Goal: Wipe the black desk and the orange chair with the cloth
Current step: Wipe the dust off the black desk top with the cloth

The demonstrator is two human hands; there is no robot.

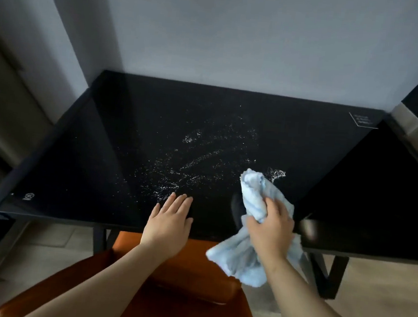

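Cloth [255, 196] bunched in right hand [271, 228]; left hand [168, 221] flat on desk [74, 171].

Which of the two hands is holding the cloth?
The right hand grips the pale blue cloth; the left hand lies flat, fingers straight, on the black desk, holding nothing.

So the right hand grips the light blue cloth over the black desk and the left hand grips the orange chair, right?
Not quite. The head view shows the left hand lying flat, fingers straight, on the black desk near its front edge, not gripping the orange chair. The right hand does grip the light blue cloth.
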